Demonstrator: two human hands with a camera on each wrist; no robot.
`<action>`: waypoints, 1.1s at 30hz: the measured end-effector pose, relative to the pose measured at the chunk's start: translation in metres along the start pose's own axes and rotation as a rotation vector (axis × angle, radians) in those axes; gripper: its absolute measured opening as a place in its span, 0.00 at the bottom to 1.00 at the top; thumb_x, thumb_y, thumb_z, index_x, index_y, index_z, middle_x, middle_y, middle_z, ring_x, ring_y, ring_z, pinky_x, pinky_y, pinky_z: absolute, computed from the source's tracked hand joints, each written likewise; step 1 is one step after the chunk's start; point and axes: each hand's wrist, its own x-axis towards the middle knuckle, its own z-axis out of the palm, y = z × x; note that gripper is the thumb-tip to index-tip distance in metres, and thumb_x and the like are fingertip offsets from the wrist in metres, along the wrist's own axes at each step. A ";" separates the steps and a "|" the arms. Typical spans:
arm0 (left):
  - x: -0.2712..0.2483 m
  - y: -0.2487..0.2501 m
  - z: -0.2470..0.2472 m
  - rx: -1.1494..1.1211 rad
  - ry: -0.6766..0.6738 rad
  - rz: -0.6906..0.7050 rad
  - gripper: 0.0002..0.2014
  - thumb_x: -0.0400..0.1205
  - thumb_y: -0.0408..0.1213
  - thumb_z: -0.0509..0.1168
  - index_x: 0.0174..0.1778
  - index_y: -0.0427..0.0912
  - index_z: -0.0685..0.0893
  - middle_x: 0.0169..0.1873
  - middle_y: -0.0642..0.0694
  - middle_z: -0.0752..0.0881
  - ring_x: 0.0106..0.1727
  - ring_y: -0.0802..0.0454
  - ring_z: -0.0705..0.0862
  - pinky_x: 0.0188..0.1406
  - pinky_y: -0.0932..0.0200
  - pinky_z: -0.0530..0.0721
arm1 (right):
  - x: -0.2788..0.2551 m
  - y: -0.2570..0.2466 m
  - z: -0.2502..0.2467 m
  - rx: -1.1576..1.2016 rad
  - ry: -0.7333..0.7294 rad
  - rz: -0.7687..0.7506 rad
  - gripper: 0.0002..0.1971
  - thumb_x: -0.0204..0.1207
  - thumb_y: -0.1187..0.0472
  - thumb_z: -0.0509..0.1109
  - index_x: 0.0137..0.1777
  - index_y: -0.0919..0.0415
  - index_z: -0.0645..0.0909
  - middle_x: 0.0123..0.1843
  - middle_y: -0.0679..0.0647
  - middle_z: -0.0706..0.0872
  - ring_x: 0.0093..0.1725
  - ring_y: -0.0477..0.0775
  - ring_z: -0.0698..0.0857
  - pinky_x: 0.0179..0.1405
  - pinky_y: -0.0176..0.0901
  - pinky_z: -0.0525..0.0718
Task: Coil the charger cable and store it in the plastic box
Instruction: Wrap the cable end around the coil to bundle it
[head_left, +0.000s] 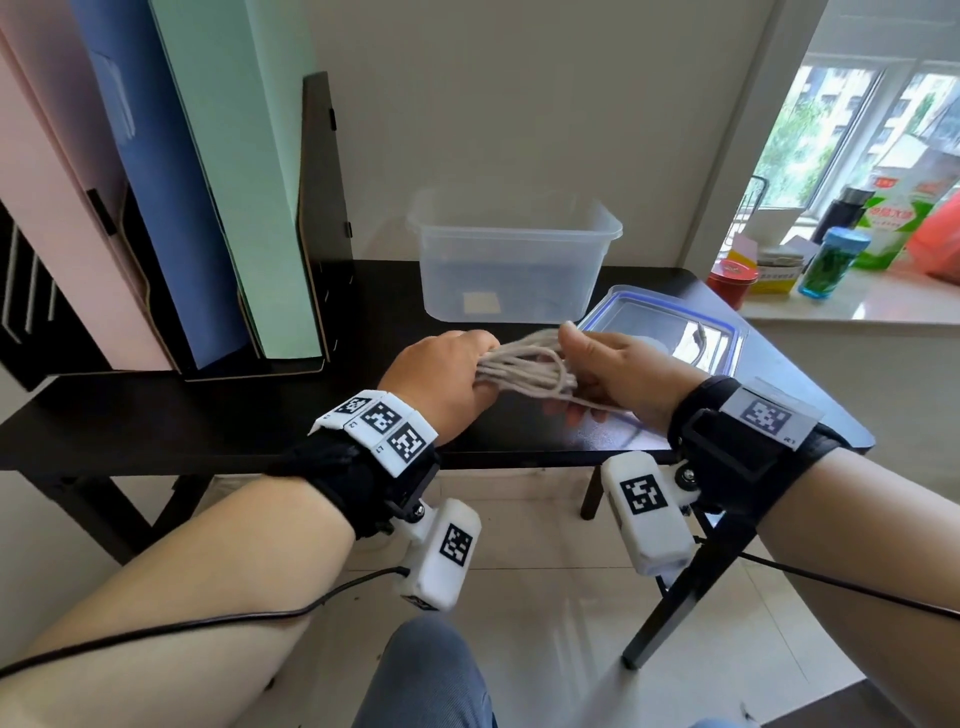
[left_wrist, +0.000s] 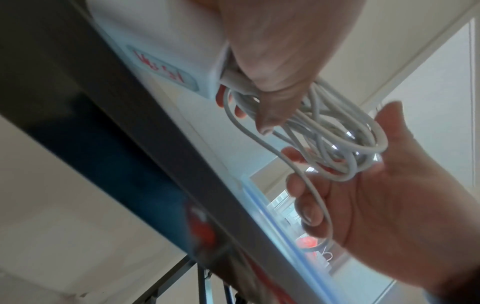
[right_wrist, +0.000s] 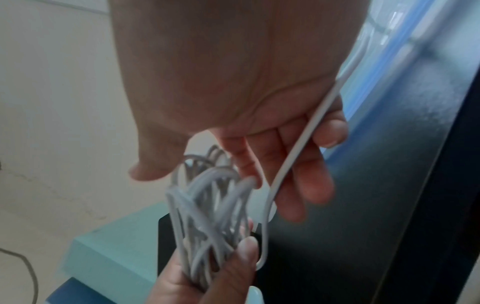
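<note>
The white charger cable (head_left: 524, 369) is bunched into several loose loops above the black table's (head_left: 208, 421) front edge. My left hand (head_left: 467, 369) grips the loops' left end in its fist, thumb (left_wrist: 272, 107) pressed over them. On the right end, my right hand (head_left: 571, 379) holds the loops between thumb and fingers. One loose strand (right_wrist: 298, 148) runs across its curled fingers towards the lid. The clear plastic box (head_left: 514, 228) stands open just behind the hands. Its blue-rimmed lid (head_left: 727, 332) lies flat to the right.
A black file rack (head_left: 322, 208) with pink, blue and green folders fills the table's left side. To the right, a window sill (head_left: 857, 306) carries bottles, tins and cartons. Below the hands, the table's front edge drops to a tiled floor.
</note>
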 end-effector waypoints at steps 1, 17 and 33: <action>0.000 0.000 -0.003 -0.030 0.011 -0.029 0.07 0.80 0.47 0.61 0.49 0.50 0.79 0.43 0.48 0.83 0.48 0.44 0.82 0.41 0.56 0.73 | -0.001 0.000 -0.001 0.023 0.020 -0.014 0.20 0.82 0.44 0.50 0.47 0.54 0.81 0.37 0.61 0.88 0.30 0.58 0.81 0.27 0.44 0.71; -0.001 0.006 -0.014 -0.034 -0.019 -0.158 0.14 0.82 0.47 0.60 0.61 0.45 0.75 0.49 0.44 0.85 0.51 0.41 0.83 0.50 0.49 0.80 | 0.004 0.002 0.000 -0.363 0.334 -0.206 0.21 0.70 0.64 0.72 0.62 0.54 0.72 0.36 0.47 0.89 0.38 0.47 0.85 0.39 0.27 0.79; -0.004 0.005 -0.027 -0.181 -0.079 -0.207 0.07 0.79 0.45 0.63 0.48 0.46 0.77 0.43 0.46 0.83 0.43 0.47 0.81 0.39 0.57 0.76 | -0.001 -0.007 -0.004 -0.396 0.482 -0.212 0.15 0.69 0.56 0.75 0.53 0.51 0.75 0.31 0.45 0.85 0.32 0.40 0.78 0.35 0.35 0.74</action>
